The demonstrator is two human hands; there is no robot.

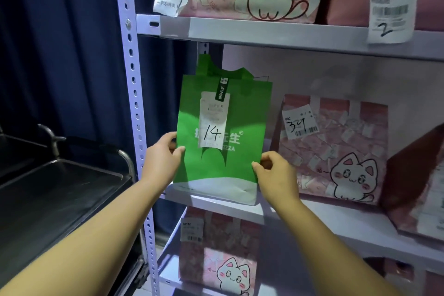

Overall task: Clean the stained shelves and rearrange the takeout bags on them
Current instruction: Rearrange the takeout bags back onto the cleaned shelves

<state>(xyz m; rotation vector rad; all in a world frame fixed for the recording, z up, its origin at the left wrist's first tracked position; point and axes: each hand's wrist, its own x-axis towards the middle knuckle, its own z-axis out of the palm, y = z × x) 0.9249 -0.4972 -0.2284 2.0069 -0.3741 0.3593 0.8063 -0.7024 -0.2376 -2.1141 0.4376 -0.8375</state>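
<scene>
One flat green nonwoven bag (223, 137) w/ paper slip "14" (213, 120), upright on white metal shelf (288, 209); left hand (161, 158) & right hand (276, 175) pinch its side edges.

A storage corner for takeout orders, the kind kept at a food shop or delivery pickup point. A white metal shelving rack (134, 103) with perforated uprights has carrier bags on several tiers: pink cartoon-cat bags (336, 151), and a green pizza bag (216, 166) at the front of the middle shelf (336, 221). The bags carry printed order receipts with barcodes and large handwritten numbers (the green bag's receipt (212, 127) reads 14, a top-shelf slip (389, 2) reads 2). A dark blue curtain (60, 43) hangs behind, and a steel cart (60, 187) stands at left.
</scene>
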